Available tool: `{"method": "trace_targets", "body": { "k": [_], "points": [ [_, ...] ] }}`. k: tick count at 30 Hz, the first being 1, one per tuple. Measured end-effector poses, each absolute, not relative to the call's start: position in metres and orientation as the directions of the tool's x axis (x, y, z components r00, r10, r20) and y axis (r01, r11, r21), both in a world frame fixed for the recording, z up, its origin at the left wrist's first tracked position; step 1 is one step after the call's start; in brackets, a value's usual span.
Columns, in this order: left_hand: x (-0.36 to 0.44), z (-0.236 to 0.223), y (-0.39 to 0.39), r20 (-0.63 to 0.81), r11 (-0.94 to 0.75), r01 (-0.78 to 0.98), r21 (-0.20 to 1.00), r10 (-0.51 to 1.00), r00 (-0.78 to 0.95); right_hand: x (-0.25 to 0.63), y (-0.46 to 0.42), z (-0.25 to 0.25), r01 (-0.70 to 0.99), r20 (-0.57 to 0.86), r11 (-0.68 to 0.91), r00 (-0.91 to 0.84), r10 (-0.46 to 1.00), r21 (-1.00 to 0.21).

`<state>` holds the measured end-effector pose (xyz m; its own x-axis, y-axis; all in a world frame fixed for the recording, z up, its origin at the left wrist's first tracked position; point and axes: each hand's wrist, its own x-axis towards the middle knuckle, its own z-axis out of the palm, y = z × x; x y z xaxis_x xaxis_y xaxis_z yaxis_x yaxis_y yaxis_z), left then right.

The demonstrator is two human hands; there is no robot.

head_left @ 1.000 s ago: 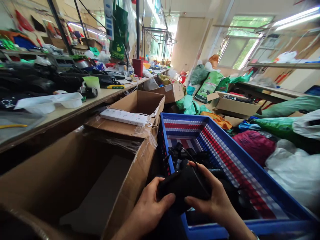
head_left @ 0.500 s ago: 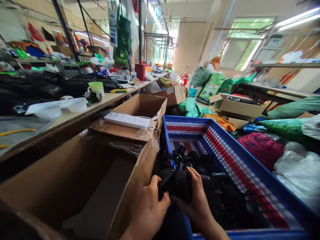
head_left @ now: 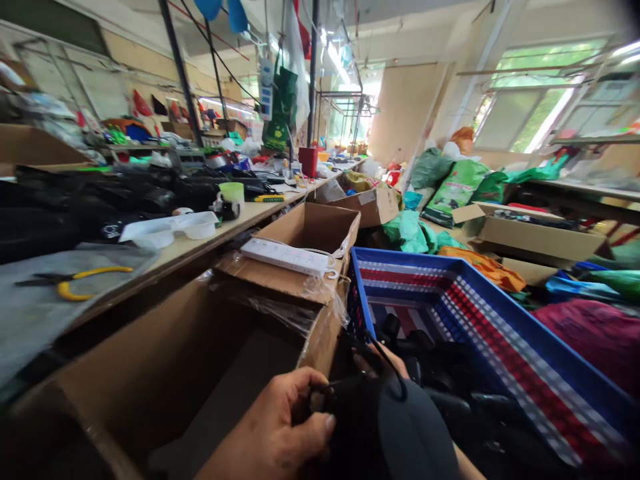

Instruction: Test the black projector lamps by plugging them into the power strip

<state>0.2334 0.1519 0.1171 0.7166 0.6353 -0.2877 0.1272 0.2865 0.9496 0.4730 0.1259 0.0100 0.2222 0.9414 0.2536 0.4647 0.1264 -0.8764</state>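
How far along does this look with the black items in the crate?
Done: one black rounded item is lifted clear of the blue plastic crate. In hand: the left hand grips it, with right-hand fingers behind it. Left: a heap of black items lies in the crate.
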Motion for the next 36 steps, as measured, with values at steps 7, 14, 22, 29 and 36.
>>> {"method": "trace_targets", "body": {
  "k": [7, 14, 22, 29, 36],
  "points": [
    [0.157, 0.110, 0.198, -0.211, 0.224, 0.007, 0.974, 0.908, 0.362, 0.505, 0.255, 0.074, 0.868, 0.538, 0.068, 0.241, 0.808, -0.492],
    [0.143, 0.070, 0.242, -0.255, 0.303, -0.302, 0.904, 0.949, 0.187, 0.451, 0.384, 0.112, 0.811, 0.395, 0.148, 0.110, 0.912, -0.566],
    [0.143, 0.053, 0.266, -0.266, 0.336, -0.332, 0.881, 0.934, 0.237, 0.431, 0.425, 0.105, 0.881, 0.325, 0.139, 0.017, 0.946, -0.452],
    [0.152, 0.057, 0.268, -0.334, 0.397, -0.343, 0.851, 0.915, 0.227, 0.430, 0.428, 0.090, 0.925, 0.376, 0.100, 0.049, 0.925, -0.365],
    [0.157, 0.064, 0.277, -0.339, 0.414, -0.333, 0.847, 0.904, 0.260, 0.430, 0.431, 0.070, 0.948, 0.458, 0.067, 0.087, 0.885, -0.310]
  ]
}}
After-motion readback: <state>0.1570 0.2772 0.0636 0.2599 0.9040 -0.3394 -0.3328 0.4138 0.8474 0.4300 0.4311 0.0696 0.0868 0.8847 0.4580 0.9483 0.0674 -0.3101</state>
